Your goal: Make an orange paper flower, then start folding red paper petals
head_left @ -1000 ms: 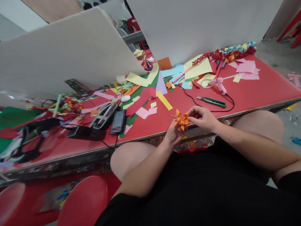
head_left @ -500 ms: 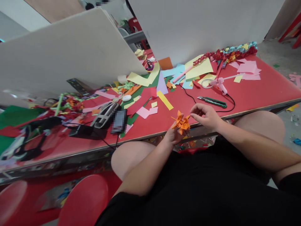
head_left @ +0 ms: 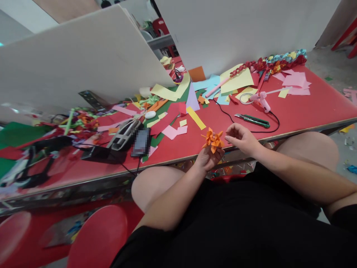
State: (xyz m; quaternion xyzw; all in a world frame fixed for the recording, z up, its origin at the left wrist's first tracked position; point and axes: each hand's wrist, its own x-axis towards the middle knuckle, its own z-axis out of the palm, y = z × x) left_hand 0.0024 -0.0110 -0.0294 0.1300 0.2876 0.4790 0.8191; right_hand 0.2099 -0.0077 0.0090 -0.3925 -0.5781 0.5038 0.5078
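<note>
An orange folded paper flower with pointed petals is held up by my left hand, whose fingers close around its underside just over the table's front edge. My right hand hovers right beside the flower, apart from it. Its fingers are curled loosely with a gap between thumb and forefinger, and nothing shows in them. Beyond the right hand lie a green utility knife and a pink glue gun with a black cord.
Paper scraps and strips cover much of the red table. A phone and a grey case lie to the left. Paper chains rest at the back right. White boards stand behind. A red stool is at lower left.
My left hand has turned the paper flower, which now shows its petals more face-on and sits slightly higher and left. The right hand has drawn its fingertips off a petal.
</note>
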